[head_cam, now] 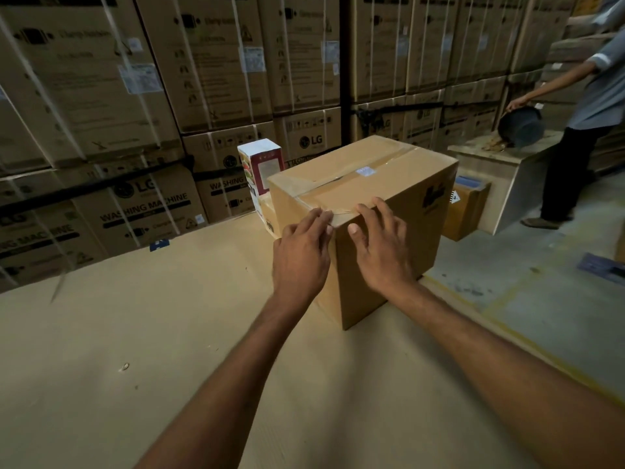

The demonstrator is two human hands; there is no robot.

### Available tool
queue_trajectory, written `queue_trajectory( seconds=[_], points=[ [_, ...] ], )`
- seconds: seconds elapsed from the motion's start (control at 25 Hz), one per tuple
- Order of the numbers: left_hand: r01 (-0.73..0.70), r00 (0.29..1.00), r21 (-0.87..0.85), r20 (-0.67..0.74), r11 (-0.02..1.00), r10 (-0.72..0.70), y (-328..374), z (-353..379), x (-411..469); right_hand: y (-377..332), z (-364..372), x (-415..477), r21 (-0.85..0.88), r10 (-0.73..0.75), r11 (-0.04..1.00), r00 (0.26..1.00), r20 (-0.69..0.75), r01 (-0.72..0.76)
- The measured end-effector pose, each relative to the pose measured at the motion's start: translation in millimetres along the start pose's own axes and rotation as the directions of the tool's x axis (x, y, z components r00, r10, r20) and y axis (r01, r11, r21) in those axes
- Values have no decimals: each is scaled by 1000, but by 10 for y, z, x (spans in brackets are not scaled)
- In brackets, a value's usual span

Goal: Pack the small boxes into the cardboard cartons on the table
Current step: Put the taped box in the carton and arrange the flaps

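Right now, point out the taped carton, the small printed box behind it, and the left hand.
taped carton [372, 164], head view, top face.
small printed box [267, 167], head view, red side face.
left hand [301, 252], head view, back of the hand.

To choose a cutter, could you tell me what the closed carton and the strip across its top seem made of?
The carton: brown cardboard, likely corrugated, matte, judging by its dull colour and folded edges. The strip: probably clear or brown plastic packing tape, glossy where it catches light.

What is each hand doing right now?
Left hand: open, fingertips on the tape across the carton.
Right hand: open, resting on the carton's top edge.
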State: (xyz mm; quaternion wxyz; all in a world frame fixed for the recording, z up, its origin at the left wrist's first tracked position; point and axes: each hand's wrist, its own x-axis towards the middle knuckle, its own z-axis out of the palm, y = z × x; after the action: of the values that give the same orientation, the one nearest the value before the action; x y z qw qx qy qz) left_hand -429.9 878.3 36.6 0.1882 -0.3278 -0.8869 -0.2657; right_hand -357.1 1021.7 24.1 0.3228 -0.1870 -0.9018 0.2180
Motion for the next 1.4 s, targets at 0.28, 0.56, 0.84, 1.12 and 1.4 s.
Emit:
queue_trajectory(
  seconds=[0.28,0.56,0.84,1.12,1.4],
  points=[
    [-23,976,-37,-217,999,15,33,-486,-495,-390,-4,-569,-60,-70,997,956,-285,55],
    [292,946,-84,171,953,-275,-427,-732,647,-532,73,-816,-314,-211,938,960,-186,146],
    [279,916,-76,321,957,-241,-742,-757,703,-682,15,-994,-319,-324,913,926,-192,253],
    [255,955,-231,211,939,-207,-827,-860,193,-568,-551,-330,24,141,987,791,-595,-158],
    [276,954,-336,206,900,-216,-878,-939,-173,-274,-846,349,189,324,941,913,-247,-282]
  ],
)
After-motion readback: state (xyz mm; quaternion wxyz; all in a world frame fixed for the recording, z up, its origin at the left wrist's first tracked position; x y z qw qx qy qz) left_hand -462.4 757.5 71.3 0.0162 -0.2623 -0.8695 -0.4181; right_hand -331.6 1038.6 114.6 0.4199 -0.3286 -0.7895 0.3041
